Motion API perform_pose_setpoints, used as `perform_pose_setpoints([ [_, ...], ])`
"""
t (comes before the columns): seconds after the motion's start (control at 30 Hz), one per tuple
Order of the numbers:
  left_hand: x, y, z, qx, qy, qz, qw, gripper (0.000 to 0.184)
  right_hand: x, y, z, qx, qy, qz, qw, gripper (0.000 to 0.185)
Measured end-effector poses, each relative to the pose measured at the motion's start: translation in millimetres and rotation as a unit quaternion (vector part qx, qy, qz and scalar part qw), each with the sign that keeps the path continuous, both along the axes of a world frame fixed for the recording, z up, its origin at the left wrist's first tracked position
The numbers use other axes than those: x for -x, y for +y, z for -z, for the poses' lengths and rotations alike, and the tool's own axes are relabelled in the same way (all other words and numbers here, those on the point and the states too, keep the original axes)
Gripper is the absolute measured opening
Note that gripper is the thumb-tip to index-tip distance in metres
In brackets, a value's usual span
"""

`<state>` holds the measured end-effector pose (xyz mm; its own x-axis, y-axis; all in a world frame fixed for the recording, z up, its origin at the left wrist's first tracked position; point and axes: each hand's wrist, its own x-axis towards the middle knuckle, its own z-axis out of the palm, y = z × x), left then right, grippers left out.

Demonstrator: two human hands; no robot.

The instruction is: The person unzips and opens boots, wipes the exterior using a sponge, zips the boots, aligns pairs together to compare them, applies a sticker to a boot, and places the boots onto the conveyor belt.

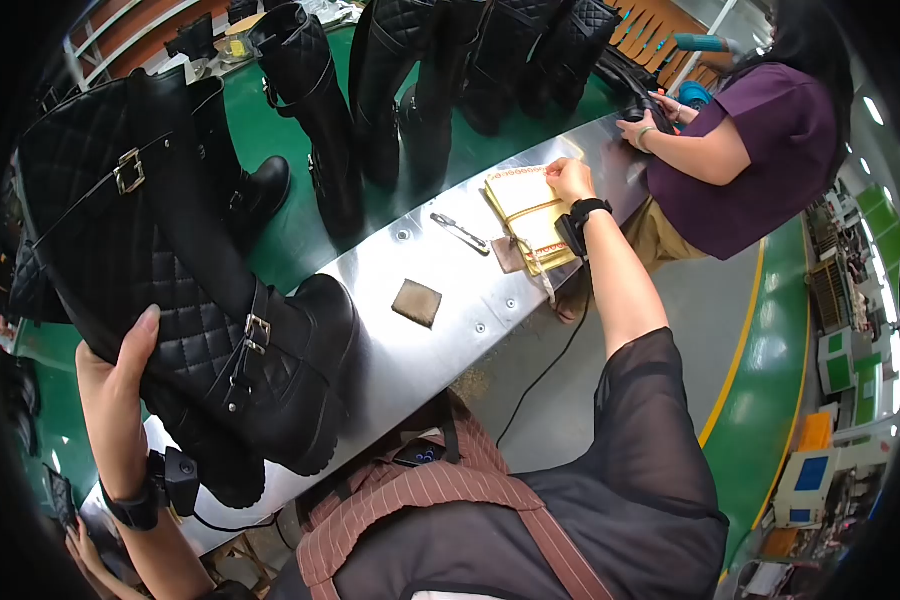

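From the head view, what fills my eye first is the big black quilted boot (195, 325) with gold-toned buckles, tilted over the near end of the metal table (370, 370); whether its sole touches the metal, I can't tell from here. The left hand (118, 385) is clasped on its shaft, thumb lying across the quilting, the other fingers hidden. A second dark boot (225, 465) shows just beneath it, its sole pointing the same way.

The metal table runs at a slant beside a green surface (260, 235), where a row of black boots (410, 110) stands upright. Over past the table's far end, a co-worker (770, 160) in a purple top has both hands on a dark, shiny item (642, 108).

On the metal lies a yellow bundle (530, 222) with reddish print along its ends and a band around its middle. The right hand (571, 181) is at its far end, fingertips drawn into a narrow pinch; I can't make out whether a sheet is caught between them. A small brown block (508, 255) sits against the bundle's side, a slim metal-looking tool (460, 233) lies near it, and a brownish square pad (416, 303) rests nearer the big boot.
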<state>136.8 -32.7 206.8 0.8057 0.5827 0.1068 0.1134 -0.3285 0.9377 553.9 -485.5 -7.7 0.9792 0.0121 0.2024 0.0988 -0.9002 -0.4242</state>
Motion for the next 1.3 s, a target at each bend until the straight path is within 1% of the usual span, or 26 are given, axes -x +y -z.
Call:
perform_pose_setpoints([
  [0.13, 0, 1, -2, 0.004, 0.006, -0.01, 1.0, 0.018, -8, -3, -3, 0.034, 0.025, -0.006, 0.999, 0.017],
  [0.2, -2, 5, 0, 0.028, 0.012, -0.009, 1.0, 0.019, -15, -6, -4, 0.013, 0.107, -0.004, 0.994, 0.019],
  [0.23, -3, 4, 0, 0.029, 0.014, -0.009, 0.999, 0.019, -19, -7, -3, 0.014, 0.109, -0.004, 0.994, 0.019],
  [0.3, -6, -1, -2, 0.029, 0.008, -0.024, 0.999, 0.022, -28, -12, -2, 0.006, 0.172, -0.022, 0.985, 0.021],
  [0.33, -8, -4, -2, 0.029, 0.009, -0.025, 0.999, 0.022, -33, -15, 1, 0.006, 0.173, -0.023, 0.985, 0.021],
  [0.4, -10, -9, -1, 0.041, -0.032, -0.047, 0.998, 0.026, -36, -18, 5, -0.024, 0.18, -0.048, 0.982, 0.022],
  [0.43, -10, -6, -2, 0.041, -0.031, -0.05, 0.997, 0.026, -35, -20, 6, -0.024, 0.182, -0.051, 0.982, 0.022],
  [0.5, -8, 3, -5, 0.047, 0.014, 0.0, 0.999, 0.03, -32, -19, 7, 0.063, 0.076, -0.037, 0.994, 0.026],
  [0.53, -9, -2, -10, -0.01, 0.016, -0.008, 1.0, 0.031, -39, -21, 12, 0.121, 0.078, -0.029, 0.989, 0.034],
  [0.57, -10, -2, -10, -0.002, -0.008, 0.007, 1.0, 0.031, -42, -21, 16, 0.141, 0.046, -0.041, 0.988, 0.032],
  [0.6, -8, 0, -16, 0.003, 0.006, 0.036, 0.999, 0.031, -52, -28, 24, 0.175, 0.034, -0.047, 0.983, 0.03],
  [0.63, -11, 2, -13, 0.005, -0.039, 0.024, 0.999, 0.03, -47, -22, 16, 0.163, 0.041, -0.024, 0.986, 0.027],
  [0.67, -8, 20, -17, -0.012, 0.035, 0.054, 0.998, 0.031, -26, -10, -3, 0.158, -0.019, -0.042, 0.986, 0.026],
  [0.7, -11, 21, -15, -0.01, 0.007, 0.026, 1.0, 0.033, -4, 14, -27, 0.065, -0.061, -0.018, 0.996, 0.026],
  [0.77, -10, 38, -19, -0.053, 0.07, 0.022, 0.996, 0.043, 54, 76, -78, -0.066, -0.09, -0.07, 0.991, 0.019],
  [0.8, -11, 34, -20, -0.031, 0.044, 0.022, 0.998, 0.044, 80, 103, -94, -0.199, -0.072, -0.185, 0.96, 0.014],
  [0.83, -12, 47, -10, -0.045, 0.065, 0.029, 0.996, 0.028, 114, 129, -109, -0.326, -0.052, -0.286, 0.9, 0.009],
  [0.9, -4, 38, -19, -0.025, 0.06, 0.037, 0.997, 0.028, 224, 194, -154, -0.402, 0.04, -0.363, 0.84, 0.008],
  [0.97, -3, 30, -20, -0.018, 0.052, 0.031, 0.998, 0.027, 293, 221, -165, -0.354, 0.059, -0.466, 0.809, 0.008],
  [1.03, 0, 29, -19, -0.012, 0.038, 0.022, 0.999, 0.027, 331, 240, -164, -0.327, 0.045, -0.549, 0.768, 0.011],
  [1.1, 2, 33, -17, -0.004, 0.051, 0.024, 0.998, 0.027, 345, 253, -156, -0.325, 0.04, -0.542, 0.774, 0.012],
  [1.13, 3, 32, -16, -0.004, 0.048, 0.023, 0.999, 0.027, 352, 260, -156, -0.36, 0.069, -0.518, 0.773, 0.011],
  [1.23, 7, 31, -12, -0.009, 0.037, 0.015, 0.999, 0.027, 355, 270, -151, -0.366, 0.051, -0.509, 0.777, 0.011],
  [1.3, 9, 34, -7, -0.006, 0.017, 0.025, 1.0, 0.028, 359, 274, -152, -0.34, 0.043, -0.517, 0.784, 0.011],
])
